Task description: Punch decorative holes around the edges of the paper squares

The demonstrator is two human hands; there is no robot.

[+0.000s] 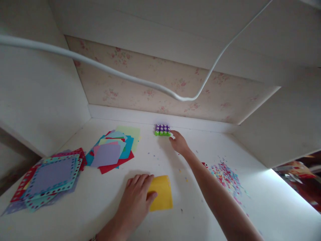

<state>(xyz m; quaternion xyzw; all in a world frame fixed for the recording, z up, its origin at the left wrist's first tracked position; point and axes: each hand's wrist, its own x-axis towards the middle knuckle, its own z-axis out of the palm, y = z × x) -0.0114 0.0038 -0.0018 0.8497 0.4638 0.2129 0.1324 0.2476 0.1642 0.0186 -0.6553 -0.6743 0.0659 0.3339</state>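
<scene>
My left hand (139, 194) holds a square of yellow paper (163, 194) by its left side, the thumb lying on top and the fingers curled over the upper left edge. Further back, my right hand (179, 143) reaches to a block of small paper punches with eye-like knobs. Two rows of these are purple (162, 127); the front row is green (161, 133). Thumb and forefinger pinch the rightmost green punch (169, 134), which still sits in line with its row. Behind my right forearm, a red punch (205, 164) is partly hidden.
Loose coloured paper sheets (107, 154) lie in a pile at left. Nearer is a stack of sheets with punched borders (54, 174). Paper confetti (227, 177) is heaped at right. A white cable (130, 78) hangs across the view; white panels (276, 120) flank the tabletop.
</scene>
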